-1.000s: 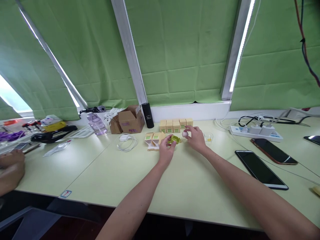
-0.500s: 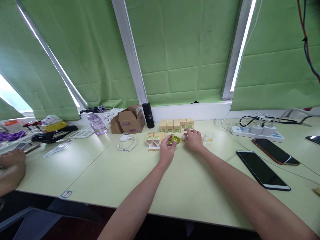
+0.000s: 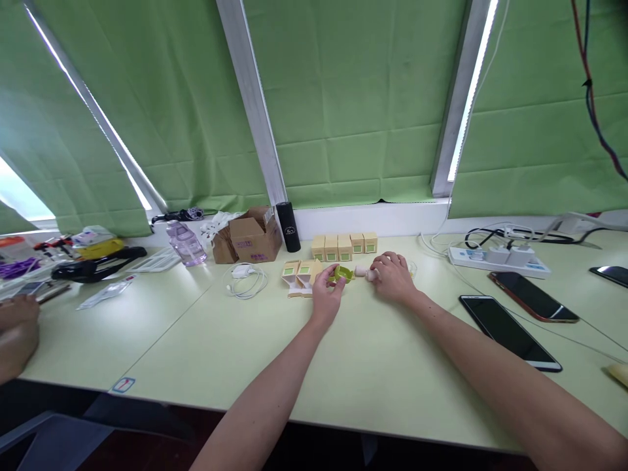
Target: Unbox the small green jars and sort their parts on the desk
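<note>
My left hand is closed on a small yellow-green cup-like plastic piece, pinched between thumb and fingers. To its right, my right hand bends low over the table, its fingertips closed on a small pale pinkish-white piece. Another pale piece lies just left of these fingertips. Behind my right hand a clear plastic container shows only in part. Close to my left hand stand two open small cardboard boxes with green squares on them.
Several small tan boxes stand in a row at the back. A black bottle, a brown carton and a coiled white cable are left. Phones and a power strip lie right. Another person's hand rests far left.
My right hand has moved a little to the right, covering more of the clear containers, and pale pieces now show at its fingertips. My left hand still holds the green piece.
</note>
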### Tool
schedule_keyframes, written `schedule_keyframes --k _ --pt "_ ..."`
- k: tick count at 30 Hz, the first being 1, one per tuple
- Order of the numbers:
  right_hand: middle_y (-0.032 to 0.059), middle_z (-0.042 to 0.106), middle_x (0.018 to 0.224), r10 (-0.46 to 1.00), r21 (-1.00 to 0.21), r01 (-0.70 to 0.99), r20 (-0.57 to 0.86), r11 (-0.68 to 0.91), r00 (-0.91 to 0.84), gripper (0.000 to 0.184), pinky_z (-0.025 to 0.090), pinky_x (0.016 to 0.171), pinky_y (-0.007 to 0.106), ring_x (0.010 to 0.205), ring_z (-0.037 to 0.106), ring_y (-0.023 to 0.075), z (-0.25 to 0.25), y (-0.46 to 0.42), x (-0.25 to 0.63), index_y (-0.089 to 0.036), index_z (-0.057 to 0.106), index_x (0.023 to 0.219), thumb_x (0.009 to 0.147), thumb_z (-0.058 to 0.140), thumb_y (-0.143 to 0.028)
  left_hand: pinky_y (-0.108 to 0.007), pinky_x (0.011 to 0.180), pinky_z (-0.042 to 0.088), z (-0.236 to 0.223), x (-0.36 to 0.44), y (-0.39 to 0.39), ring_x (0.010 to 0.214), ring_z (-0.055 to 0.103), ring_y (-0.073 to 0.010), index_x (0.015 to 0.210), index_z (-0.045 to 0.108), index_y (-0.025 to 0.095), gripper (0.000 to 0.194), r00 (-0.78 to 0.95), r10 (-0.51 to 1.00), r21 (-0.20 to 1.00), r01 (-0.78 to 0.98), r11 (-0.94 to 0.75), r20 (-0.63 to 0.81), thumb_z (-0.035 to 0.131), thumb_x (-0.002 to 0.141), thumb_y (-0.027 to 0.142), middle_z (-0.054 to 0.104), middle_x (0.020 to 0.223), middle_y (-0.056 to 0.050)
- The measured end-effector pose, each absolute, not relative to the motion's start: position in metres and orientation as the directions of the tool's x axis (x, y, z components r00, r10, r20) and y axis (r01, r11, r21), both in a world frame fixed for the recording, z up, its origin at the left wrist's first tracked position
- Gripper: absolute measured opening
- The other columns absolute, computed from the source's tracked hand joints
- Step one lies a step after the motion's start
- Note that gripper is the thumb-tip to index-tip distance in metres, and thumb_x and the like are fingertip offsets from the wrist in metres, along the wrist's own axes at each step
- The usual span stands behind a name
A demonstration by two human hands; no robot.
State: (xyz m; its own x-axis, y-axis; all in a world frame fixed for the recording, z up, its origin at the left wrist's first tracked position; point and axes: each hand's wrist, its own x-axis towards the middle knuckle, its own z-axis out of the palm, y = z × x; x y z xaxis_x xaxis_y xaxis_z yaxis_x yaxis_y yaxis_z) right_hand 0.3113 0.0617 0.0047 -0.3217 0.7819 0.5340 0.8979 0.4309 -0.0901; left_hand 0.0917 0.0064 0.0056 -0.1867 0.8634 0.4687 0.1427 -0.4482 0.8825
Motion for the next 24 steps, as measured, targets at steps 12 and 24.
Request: schedule_keyframes --k 12,24 --pt "0.0118 0.064 0.132 0.784 -0.107 0.928 0.575 0.356 -0.234 0.029 0.027 0.111 0.051 0.133 0.037 0.0350 0.009 0.076 0.311 -0.022 0.077 0.106 0.083 0.060 -0.018 -0.037 0.092 0.052 0.007 0.092 0.005 0.118 0.063 -0.0260 0.125 0.070 0.021 0.043 -0.205 0.861 0.885 0.141 -0.444 0.465 0.076 0.086 0.039 0.069 0.126 -0.013" --pt "0.0123 0.062 0.133 0.813 -0.089 0.945 0.538 0.316 -0.221 0.030 0.025 0.111 0.051 0.134 0.036 0.0354 0.000 0.079 0.307 -0.021 0.078 0.103 0.078 0.062 -0.017 -0.038 0.094 0.052 0.007 0.092 0.005 0.119 0.063 -0.0267 0.127 0.068 0.019 0.044 -0.191 0.865 0.884 0.157 -0.439 0.464 0.074 0.088 0.040 0.068 0.129 -0.015"
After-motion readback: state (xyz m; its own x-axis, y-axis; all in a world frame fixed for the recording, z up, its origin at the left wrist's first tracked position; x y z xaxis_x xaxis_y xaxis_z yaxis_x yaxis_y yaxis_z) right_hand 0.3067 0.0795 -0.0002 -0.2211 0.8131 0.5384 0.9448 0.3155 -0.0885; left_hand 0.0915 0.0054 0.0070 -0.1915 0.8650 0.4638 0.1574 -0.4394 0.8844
